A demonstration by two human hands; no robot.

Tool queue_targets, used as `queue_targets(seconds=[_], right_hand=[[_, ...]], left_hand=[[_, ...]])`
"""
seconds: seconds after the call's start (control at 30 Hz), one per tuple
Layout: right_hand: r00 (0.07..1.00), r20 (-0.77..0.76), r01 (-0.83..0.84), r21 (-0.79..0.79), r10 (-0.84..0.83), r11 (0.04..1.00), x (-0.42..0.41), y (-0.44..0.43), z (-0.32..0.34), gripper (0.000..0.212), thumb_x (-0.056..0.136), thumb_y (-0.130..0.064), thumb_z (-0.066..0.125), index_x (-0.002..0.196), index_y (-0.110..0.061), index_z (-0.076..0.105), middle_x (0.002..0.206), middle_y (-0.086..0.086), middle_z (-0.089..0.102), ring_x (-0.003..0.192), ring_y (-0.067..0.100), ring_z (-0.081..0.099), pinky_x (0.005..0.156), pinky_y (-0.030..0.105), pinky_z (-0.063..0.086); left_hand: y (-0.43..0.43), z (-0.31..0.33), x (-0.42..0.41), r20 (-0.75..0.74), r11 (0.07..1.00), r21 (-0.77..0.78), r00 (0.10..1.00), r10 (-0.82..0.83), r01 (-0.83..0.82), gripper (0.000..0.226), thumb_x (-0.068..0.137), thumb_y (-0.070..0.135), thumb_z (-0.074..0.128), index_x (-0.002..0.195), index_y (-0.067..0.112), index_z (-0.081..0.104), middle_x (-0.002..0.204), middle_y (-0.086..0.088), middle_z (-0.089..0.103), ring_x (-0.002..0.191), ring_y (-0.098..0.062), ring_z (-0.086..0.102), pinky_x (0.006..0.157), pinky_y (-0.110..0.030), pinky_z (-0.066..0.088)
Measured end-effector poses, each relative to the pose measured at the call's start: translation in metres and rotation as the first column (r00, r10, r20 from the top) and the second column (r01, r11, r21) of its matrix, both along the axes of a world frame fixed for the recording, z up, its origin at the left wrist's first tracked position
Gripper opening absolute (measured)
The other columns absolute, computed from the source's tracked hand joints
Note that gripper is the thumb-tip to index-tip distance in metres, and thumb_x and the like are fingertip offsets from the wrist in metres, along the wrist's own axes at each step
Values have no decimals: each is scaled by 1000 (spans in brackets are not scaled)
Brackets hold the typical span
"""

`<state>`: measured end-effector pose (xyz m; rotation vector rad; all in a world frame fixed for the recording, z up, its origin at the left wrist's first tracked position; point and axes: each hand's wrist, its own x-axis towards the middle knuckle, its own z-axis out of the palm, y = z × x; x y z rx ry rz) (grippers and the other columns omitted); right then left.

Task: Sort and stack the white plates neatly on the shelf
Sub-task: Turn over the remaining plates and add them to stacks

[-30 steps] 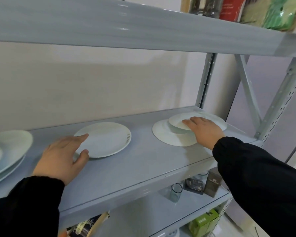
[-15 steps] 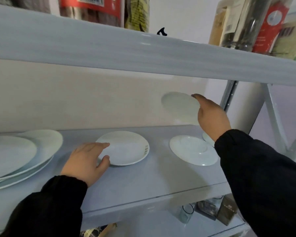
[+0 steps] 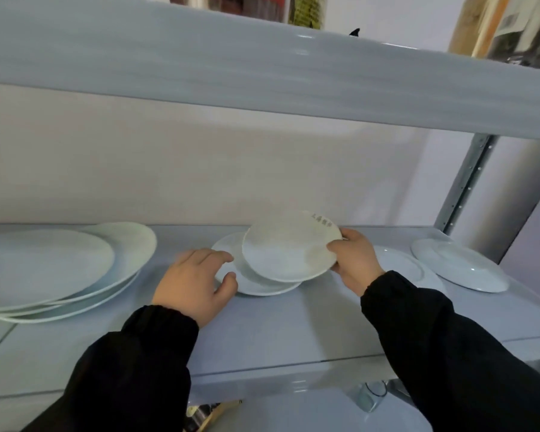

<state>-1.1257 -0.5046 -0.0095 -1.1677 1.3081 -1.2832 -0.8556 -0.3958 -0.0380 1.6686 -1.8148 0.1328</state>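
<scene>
White plates on the shelf (image 3: pixel 293 332), located relative to the centre plate (image 3: pixel 256 283), which lies flat: far to its left sits a stack of large plates (image 3: pixel 44 269), and the left hand (image 3: pixel 197 282) rests on its left rim, fingers loosely bent and gripping nothing. Over its right half a small plate (image 3: pixel 287 247) is held tilted, pinched at its right edge between the thumb and fingers of the right hand (image 3: pixel 354 260); contact between the two plates cannot be judged. To its right lies a partly hidden plate (image 3: pixel 399 263) behind the right arm, and farther right an upturned plate (image 3: pixel 459 266).
</scene>
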Motion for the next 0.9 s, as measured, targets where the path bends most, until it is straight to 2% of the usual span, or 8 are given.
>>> queue_targets(seconds=[0.1, 0.27, 0.5, 0.6, 0.7, 0.8, 0.9], right_hand=[[999, 38, -24, 60, 22, 998, 4, -5, -18, 42, 87, 12, 41, 121, 0, 63, 113, 21, 70, 100, 37, 68, 82, 48, 60], [999, 0, -50, 105, 51, 993, 9, -13, -22, 40, 88, 8, 42, 120, -4, 63, 113, 17, 70, 101, 35, 69, 76, 43, 61], [997, -36, -66, 93, 70, 993, 8, -14, -20, 38, 88, 5, 44, 116, -7, 66, 110, 14, 72, 98, 31, 71, 79, 42, 61], [997, -36, -63, 76, 66, 995, 9, -11, -17, 26, 89, 1, 50, 104, -9, 70, 104, 13, 74, 90, 28, 71, 74, 38, 59], [996, -60, -57, 53, 61, 997, 7, -12, -16, 16, 87, -12, 59, 97, -6, 70, 101, 16, 74, 87, 28, 70, 79, 42, 57], [993, -94, -70, 46, 74, 996, 4, -10, -13, 36, 72, -34, 67, 102, -14, 64, 104, 8, 71, 95, 27, 71, 75, 38, 58], [990, -107, -94, 10, 94, 996, -4, -9, -10, 43, 69, -40, 67, 106, -21, 56, 106, 4, 65, 91, 21, 69, 68, 32, 57]], left_hand=[[-1, 0, 1, -15, 1000, -21, 1000, 19, -19, 48, 79, 50, 37, 105, 22, 66, 97, 8, 64, 97, -19, 56, 80, -29, 45], [-5, -3, 2, -4, 999, -43, 1000, 14, -14, 46, 78, 50, 38, 100, 21, 67, 89, 11, 61, 93, -18, 56, 73, -28, 42], [-3, -1, 1, -17, 999, -36, 1000, 9, -10, 51, 78, 52, 34, 103, 22, 66, 89, 11, 60, 94, -17, 53, 73, -29, 43], [-4, -1, 1, -15, 999, -30, 1000, 12, -13, 52, 78, 52, 33, 105, 22, 66, 91, 12, 60, 94, -15, 52, 74, -27, 41], [-4, -1, 2, -14, 1000, -29, 1000, 9, -9, 52, 79, 52, 32, 105, 22, 66, 93, 12, 60, 95, -15, 52, 76, -27, 41], [-4, -1, 1, -19, 1000, -20, 1000, 6, -7, 53, 78, 53, 31, 106, 24, 65, 94, 13, 59, 96, -14, 51, 75, -28, 42], [-3, -1, 1, -11, 1000, -11, 1000, 3, -3, 54, 78, 54, 30, 108, 25, 63, 94, 15, 58, 96, -12, 50, 75, -25, 38]])
